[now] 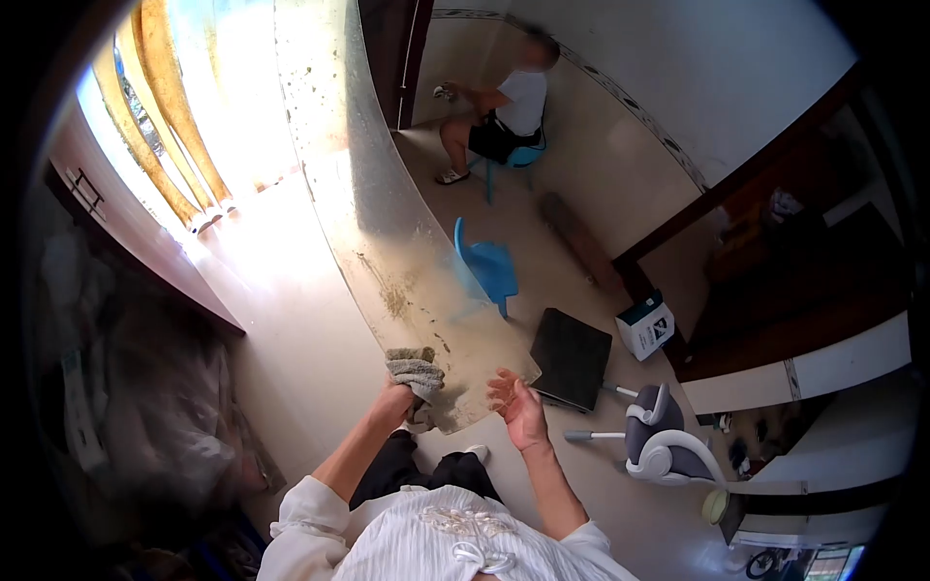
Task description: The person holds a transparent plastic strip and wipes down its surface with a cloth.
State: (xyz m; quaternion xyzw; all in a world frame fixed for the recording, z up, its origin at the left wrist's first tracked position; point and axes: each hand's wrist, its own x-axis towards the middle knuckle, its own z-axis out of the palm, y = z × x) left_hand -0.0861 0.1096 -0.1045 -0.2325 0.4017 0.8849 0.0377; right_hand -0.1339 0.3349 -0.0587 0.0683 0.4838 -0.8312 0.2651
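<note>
Well, the left hand (393,400) grips a bunched gray cloth (415,372) by the near end of the dirty clear sheet (387,247) stretching out in front; the right hand (524,414) is open near its corner — maybe to steady it — but I can't tell if they touch.

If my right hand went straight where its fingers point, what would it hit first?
Probably the clear sheet, near its edge; your right hand may already touch it, since depth is unclear here.
</note>
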